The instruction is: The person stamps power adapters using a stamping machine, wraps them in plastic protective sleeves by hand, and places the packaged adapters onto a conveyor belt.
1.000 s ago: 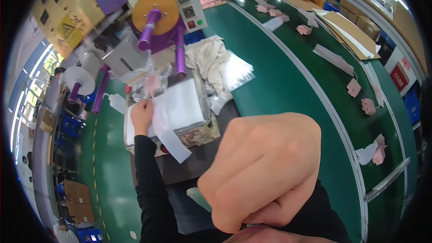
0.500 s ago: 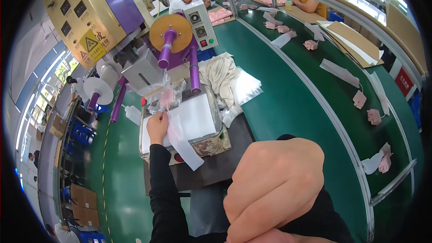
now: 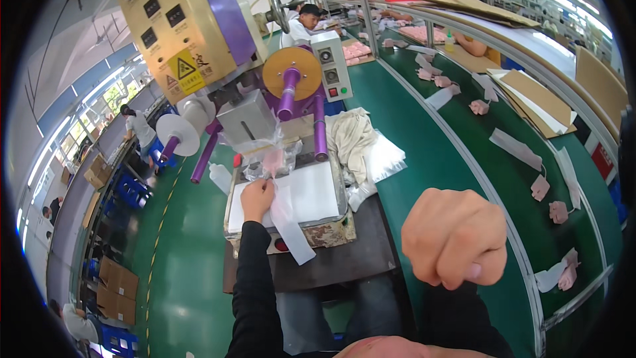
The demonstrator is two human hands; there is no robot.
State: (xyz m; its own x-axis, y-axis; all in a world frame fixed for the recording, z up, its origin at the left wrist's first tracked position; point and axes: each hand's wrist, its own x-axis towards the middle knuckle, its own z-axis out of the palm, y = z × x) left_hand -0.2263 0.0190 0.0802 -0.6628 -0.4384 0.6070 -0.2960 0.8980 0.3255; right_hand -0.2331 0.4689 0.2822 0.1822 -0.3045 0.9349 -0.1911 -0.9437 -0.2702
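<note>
A small pink piece (image 3: pixel 271 161) lies on the press bed amid crumpled clear film, under the machine's grey metal head (image 3: pixel 246 121). My left hand (image 3: pixel 257 200) is closed in a pinch at the piece's near end, where its translucent white strip (image 3: pixel 291 229) begins. That strip trails across the white pad (image 3: pixel 314 192) and over the bed's front edge. Its exact pinch point is hidden by the fingers. Raised at the right, away from the press, my right hand (image 3: pixel 456 237) makes a fist, with nothing showing from it.
Purple rollers (image 3: pixel 320 129) jut from the machine. Beside the bed are a bunched cloth (image 3: pixel 351 139), clear bags (image 3: pixel 384 158) and a white bottle (image 3: pixel 220 177). A green conveyor (image 3: pixel 487 166) on the right carries several pink pieces with strips. People work farther back.
The view has shifted, so the machine sits lower and farther right. My right fist has moved out to the right, away from me. My left hand keeps its pinch at the pink piece.
</note>
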